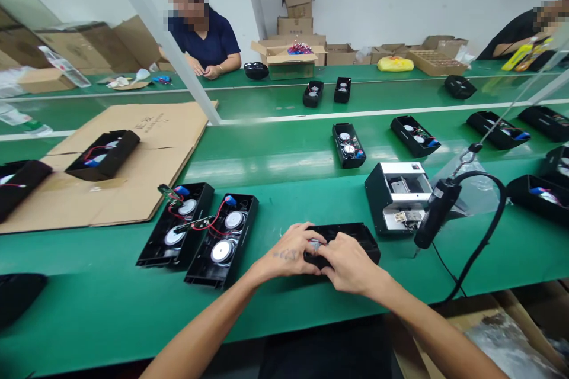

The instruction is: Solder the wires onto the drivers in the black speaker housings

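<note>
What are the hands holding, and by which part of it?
Both hold one black housing: the left hand at its left end, the right hand on its near edge.

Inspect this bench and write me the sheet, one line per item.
Surface: green bench mat; a flat cardboard sheet lies on it at the left.
Job's things: black housing under both hands; two open speaker housings lie side by side to its left.
Clutter: other housings are spread along the conveyor belt; white-topped box at the right.
Grippers: left hand and right hand both grip the black housing.
Cables: red wires inside the open speaker housings; black cord loops from the hanging screwdriver.
Surroundings: a person is seated opposite; stacked cartons by the wall.
</note>
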Demonstrator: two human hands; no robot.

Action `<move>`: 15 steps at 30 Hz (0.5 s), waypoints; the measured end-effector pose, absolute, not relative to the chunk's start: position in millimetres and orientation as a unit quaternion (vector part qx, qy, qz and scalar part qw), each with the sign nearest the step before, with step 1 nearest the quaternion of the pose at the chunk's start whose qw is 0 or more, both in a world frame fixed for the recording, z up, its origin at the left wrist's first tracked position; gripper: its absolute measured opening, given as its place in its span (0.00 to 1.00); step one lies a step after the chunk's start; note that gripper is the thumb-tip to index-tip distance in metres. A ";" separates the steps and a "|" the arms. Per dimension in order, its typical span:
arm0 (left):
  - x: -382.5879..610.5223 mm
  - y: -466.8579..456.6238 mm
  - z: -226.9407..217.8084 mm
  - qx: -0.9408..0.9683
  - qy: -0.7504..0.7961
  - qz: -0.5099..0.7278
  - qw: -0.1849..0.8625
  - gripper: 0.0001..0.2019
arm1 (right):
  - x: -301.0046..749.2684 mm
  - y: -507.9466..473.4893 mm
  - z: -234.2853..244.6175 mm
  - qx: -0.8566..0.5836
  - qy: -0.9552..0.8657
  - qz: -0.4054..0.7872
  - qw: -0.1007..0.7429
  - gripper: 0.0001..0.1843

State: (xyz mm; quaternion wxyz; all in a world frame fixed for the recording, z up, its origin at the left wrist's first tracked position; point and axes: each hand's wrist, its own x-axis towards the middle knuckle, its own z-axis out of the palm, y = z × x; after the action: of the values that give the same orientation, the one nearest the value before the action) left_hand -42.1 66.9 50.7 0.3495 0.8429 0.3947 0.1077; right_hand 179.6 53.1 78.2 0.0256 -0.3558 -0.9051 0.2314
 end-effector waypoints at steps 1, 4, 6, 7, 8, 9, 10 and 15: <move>-41.6 57.8 46.9 0.854 0.393 0.117 0.320 0.09 | 187.2 45.7 77.0 -0.343 -0.907 0.233 0.079 0.18; -39.9 29.5 34.4 0.895 0.372 0.147 0.197 0.09 | 223.0 31.1 74.8 -0.388 -0.838 0.206 0.324 0.17; -38.7 14.1 27.5 0.909 0.362 0.155 0.135 0.09 | 254.6 32.1 72.7 -0.500 -0.715 0.106 0.476 0.19; -38.4 8.5 24.9 0.911 0.363 0.157 0.116 0.10 | 271.1 36.2 70.8 -0.556 -0.644 0.045 0.523 0.22; -38.2 4.5 22.7 0.912 0.365 0.158 0.104 0.11 | 287.2 42.0 68.4 -0.600 -0.581 -0.008 0.549 0.26; -38.2 1.9 20.8 0.912 0.366 0.158 0.096 0.12 | 302.3 49.0 65.5 -0.634 -0.536 -0.042 0.556 0.31; -38.4 0.7 18.9 0.912 0.367 0.158 0.091 0.13 | 315.8 56.4 62.3 -0.662 -0.512 -0.048 0.545 0.35; -40.7 3.9 8.5 0.911 0.360 0.185 0.075 0.12 | 350.6 76.3 46.7 -0.740 -0.500 0.100 0.440 0.29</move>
State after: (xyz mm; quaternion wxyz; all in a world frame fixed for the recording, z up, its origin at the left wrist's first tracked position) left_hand -40.7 3.9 8.5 0.0746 0.9115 0.3596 0.1853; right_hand 350.6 76.3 46.7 0.4400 -0.7395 -0.4996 0.0999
